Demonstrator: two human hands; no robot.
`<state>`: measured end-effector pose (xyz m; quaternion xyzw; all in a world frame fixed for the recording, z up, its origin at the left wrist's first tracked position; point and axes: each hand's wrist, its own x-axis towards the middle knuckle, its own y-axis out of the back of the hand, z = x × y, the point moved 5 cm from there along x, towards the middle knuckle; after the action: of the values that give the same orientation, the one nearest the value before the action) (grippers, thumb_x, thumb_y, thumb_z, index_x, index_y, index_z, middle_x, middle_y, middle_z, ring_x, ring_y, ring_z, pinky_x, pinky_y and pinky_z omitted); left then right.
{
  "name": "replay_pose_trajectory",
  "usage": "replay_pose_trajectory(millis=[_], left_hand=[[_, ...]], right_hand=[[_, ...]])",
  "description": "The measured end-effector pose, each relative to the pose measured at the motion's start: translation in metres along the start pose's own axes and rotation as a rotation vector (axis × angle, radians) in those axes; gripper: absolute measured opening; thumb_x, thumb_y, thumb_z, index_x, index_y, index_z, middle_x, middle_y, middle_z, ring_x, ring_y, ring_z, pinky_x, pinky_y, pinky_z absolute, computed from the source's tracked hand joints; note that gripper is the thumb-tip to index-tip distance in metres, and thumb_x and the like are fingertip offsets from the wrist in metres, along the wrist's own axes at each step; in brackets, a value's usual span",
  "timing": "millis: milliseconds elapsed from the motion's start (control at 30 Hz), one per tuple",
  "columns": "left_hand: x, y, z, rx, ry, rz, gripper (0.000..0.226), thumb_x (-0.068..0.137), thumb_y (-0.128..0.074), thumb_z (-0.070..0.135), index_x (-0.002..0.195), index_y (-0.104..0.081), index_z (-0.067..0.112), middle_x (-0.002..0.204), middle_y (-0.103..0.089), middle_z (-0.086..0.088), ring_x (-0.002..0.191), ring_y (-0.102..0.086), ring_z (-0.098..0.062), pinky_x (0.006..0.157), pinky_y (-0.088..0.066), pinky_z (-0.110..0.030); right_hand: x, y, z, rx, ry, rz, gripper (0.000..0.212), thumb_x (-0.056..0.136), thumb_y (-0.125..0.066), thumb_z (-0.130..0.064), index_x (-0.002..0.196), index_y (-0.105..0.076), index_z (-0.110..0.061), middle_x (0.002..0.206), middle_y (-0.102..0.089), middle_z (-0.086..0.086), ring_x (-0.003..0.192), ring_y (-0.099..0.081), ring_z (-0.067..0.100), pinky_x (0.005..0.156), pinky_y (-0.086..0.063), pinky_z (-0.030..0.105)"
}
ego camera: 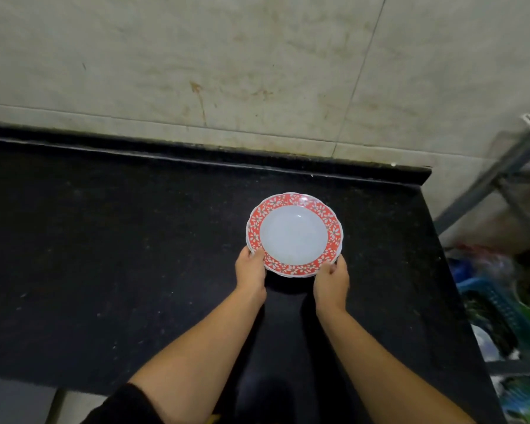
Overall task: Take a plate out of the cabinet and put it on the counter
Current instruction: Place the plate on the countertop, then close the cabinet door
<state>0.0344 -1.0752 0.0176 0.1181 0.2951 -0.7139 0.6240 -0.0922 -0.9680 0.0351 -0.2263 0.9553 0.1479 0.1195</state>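
2 hands hold 1 plate [294, 234] over the black counter [135, 255], right of its middle. It sits level, white well up, with a red flowered band round a scalloped rim. A second edge seems to show under the rim at 7 o'clock and 5 o'clock, so this may be a stack; you cannot tell for sure. Whether it already rests on the counter or hangs just above it is also unclear, though a dark shadow lies under its near edge.

Your left hand [251, 270] pinches the rim at 7 o'clock, thumb on the band; your right hand [331, 278] clasps it at 5 o'clock the same way.

Judge it stiff, glossy and likely slippery, light enough for 1 hand but apt to chip if dropped on stone. The rim is the sound place to grip: thumbs on top, fingers beneath.

At the plate's 12 o'clock stands a stained tile wall [227, 71]; at 3 o'clock, past the counter's end, a metal rack [502, 169] and blurred clutter.
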Motion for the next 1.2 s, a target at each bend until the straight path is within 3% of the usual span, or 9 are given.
replay_pose_trajectory(millis=[267,400,467,533,633,733,833,1067,1200], left_hand=[[0.004,0.002,-0.001,0.017,0.052,-0.002,0.035,0.089,-0.058,0.014,0.123,-0.055,0.006,0.119,-0.067,-0.012,0.098,-0.065,-0.021,0.087,-0.054,-0.034],[-0.007,0.031,0.018,-0.001,0.077,-0.015,0.054,0.091,-0.057,0.018,0.14,-0.036,0.007,0.116,-0.059,-0.003,0.104,-0.058,-0.016,0.093,-0.049,-0.031],[-0.015,0.065,0.034,0.061,0.025,0.007,0.042,0.094,-0.052,0.019,0.134,-0.044,0.01,0.108,-0.06,-0.001,0.102,-0.059,-0.015,0.089,-0.051,-0.029],[-0.025,0.114,0.053,0.121,-0.047,0.052,0.025,0.095,-0.048,0.018,0.12,-0.054,0.012,0.103,-0.063,-0.004,0.093,-0.063,-0.013,0.081,-0.054,-0.025],[-0.044,0.209,0.081,0.217,-0.151,0.145,0.017,0.097,-0.045,0.015,0.109,-0.057,0.012,0.096,-0.065,-0.008,0.082,-0.064,-0.013,0.074,-0.054,-0.024],[-0.066,0.326,0.106,0.355,-0.24,0.248,0.022,0.097,-0.043,0.008,0.112,-0.057,0.0,0.082,-0.063,-0.009,0.069,-0.059,-0.013,0.063,-0.049,-0.02],[-0.095,0.456,0.125,0.599,-0.3,0.327,0.025,0.096,-0.043,0.005,0.112,-0.058,-0.007,0.085,-0.067,-0.018,0.07,-0.059,-0.017,0.062,-0.05,-0.02],[-0.165,0.724,0.154,1.101,-0.179,0.469,0.027,0.092,-0.05,0.011,0.115,-0.064,0.005,0.109,-0.071,-0.018,0.098,-0.066,-0.032,0.083,-0.049,-0.034],[-0.166,0.796,0.16,1.235,-0.093,0.418,0.032,0.092,-0.046,0.008,0.121,-0.06,0.002,0.126,-0.062,-0.021,0.114,-0.059,-0.033,0.093,-0.042,-0.032]], right_hand=[[0.003,0.0,0.004,0.018,-0.049,-0.022,0.043,0.099,-0.04,-0.019,0.142,-0.038,-0.015,0.137,-0.054,0.008,0.121,-0.051,0.018,0.091,-0.04,0.025],[-0.015,0.007,-0.02,-0.056,0.119,0.115,0.053,0.098,-0.04,-0.02,0.148,-0.026,-0.01,0.153,-0.03,0.012,0.14,-0.032,0.025,0.114,-0.029,0.036],[-0.038,-0.001,-0.037,-0.092,0.278,0.133,0.051,0.096,-0.04,-0.015,0.146,-0.03,-0.01,0.15,-0.033,0.012,0.138,-0.034,0.026,0.114,-0.03,0.04],[-0.072,-0.026,-0.049,-0.096,0.442,0.028,0.046,0.096,-0.039,-0.01,0.141,-0.037,-0.006,0.144,-0.042,0.013,0.134,-0.039,0.025,0.113,-0.033,0.041],[-0.143,-0.086,-0.041,-0.082,0.57,-0.303,0.037,0.097,-0.039,-0.002,0.132,-0.048,-0.006,0.126,-0.055,0.006,0.116,-0.054,0.012,0.1,-0.043,0.029],[-0.226,-0.15,-0.003,-0.157,0.554,-0.627,0.034,0.097,-0.038,-0.002,0.119,-0.056,-0.02,0.103,-0.062,-0.005,0.09,-0.061,-0.004,0.081,-0.051,0.019],[-0.312,-0.214,0.046,-0.296,0.51,-0.873,0.036,0.093,-0.039,0.004,0.1,-0.06,-0.024,0.079,-0.065,-0.004,0.068,-0.061,0.002,0.069,-0.049,0.019],[-0.54,-0.334,0.186,-0.741,-0.067,-1.344,0.027,0.099,-0.039,-0.02,0.109,-0.061,-0.008,0.084,-0.065,0.001,0.069,-0.06,0.01,0.057,-0.045,0.013],[-0.646,-0.367,0.233,-0.746,-0.629,-1.321,0.023,0.098,-0.04,-0.017,0.111,-0.057,-0.007,0.093,-0.068,0.009,0.071,-0.063,0.015,0.056,-0.05,0.022]])
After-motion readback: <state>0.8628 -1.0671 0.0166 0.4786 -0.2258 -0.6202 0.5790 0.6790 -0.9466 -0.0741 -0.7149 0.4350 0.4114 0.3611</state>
